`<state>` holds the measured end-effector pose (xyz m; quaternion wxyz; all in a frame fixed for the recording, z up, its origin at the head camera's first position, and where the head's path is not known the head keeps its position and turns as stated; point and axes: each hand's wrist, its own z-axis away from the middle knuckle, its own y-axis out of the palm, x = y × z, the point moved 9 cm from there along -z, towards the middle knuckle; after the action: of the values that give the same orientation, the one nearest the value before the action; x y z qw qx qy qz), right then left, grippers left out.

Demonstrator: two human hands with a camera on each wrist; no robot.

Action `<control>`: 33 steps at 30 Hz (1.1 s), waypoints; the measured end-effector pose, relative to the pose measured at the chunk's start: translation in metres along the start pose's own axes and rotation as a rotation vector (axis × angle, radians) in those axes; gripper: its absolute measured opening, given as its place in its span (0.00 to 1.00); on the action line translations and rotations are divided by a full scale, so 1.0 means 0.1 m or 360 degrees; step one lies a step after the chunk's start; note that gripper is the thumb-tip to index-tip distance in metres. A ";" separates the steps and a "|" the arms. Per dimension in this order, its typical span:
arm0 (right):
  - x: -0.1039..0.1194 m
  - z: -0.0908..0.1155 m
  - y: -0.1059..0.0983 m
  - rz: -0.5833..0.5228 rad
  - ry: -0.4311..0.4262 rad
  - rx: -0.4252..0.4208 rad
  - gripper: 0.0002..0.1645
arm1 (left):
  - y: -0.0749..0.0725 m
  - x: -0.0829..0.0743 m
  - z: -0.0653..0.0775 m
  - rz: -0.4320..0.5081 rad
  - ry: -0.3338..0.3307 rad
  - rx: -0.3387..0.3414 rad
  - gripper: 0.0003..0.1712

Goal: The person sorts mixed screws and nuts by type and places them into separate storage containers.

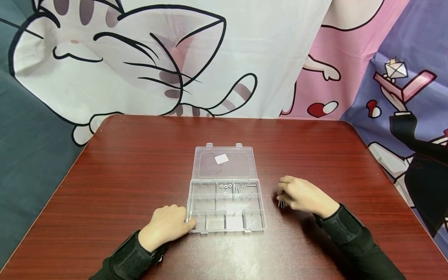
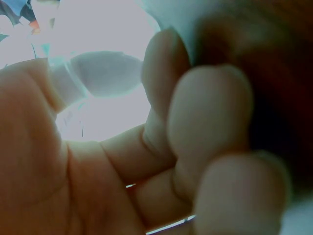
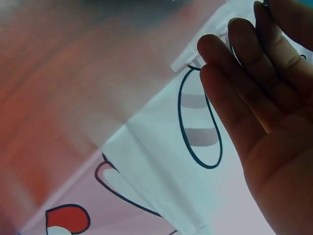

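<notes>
A clear plastic compartment box point(image 1: 216, 202) lies on the table with its lid folded back. At its near left corner my left hand point(image 1: 168, 225) grips the side wall, thumb over the edge; in the left wrist view its fingers point(image 2: 210, 112) curl inward. Small white rings point(image 1: 225, 186) and thin metal screws point(image 1: 239, 190) sit in the back compartments. To the right of the box, my right hand point(image 1: 297, 194) reaches down over several small metal screws point(image 1: 281, 204). Its thumb and index finger come together at the top of the right wrist view; I cannot tell whether they pinch a screw.
The reddish-brown wooden table point(image 1: 147, 155) extends around the box on all sides. A white label point(image 1: 221, 158) shows on the lid point(image 1: 203, 167). Behind the table hangs a printed cloth point(image 1: 273, 58) with cartoon figures.
</notes>
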<state>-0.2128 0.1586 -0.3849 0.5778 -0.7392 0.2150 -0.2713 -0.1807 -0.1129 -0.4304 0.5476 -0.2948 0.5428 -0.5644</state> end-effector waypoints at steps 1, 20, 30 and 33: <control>0.00 -0.01 -0.02 0.0005 0.0000 -0.0011 0.09 | 0.00 0.00 0.00 0.0000 0.0000 0.0000 0.20; 0.51 -0.78 -0.29 0.0017 -0.0295 -0.0153 0.07 | 0.00 0.00 0.02 0.0008 0.0015 -0.0022 0.20; 0.79 -1.26 -0.18 -0.0032 -0.0448 -0.0118 0.08 | 0.02 0.01 0.02 0.0011 0.0010 -0.0019 0.20; 0.86 -1.38 -0.11 -0.0032 -0.0470 -0.0077 0.08 | 0.01 0.02 0.02 -0.0006 0.0008 -0.0032 0.19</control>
<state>-0.2371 0.0053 -0.3357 0.5825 -0.7868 0.1267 -0.1601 -0.1792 -0.1150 -0.4311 0.5422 -0.3000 0.5491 -0.5608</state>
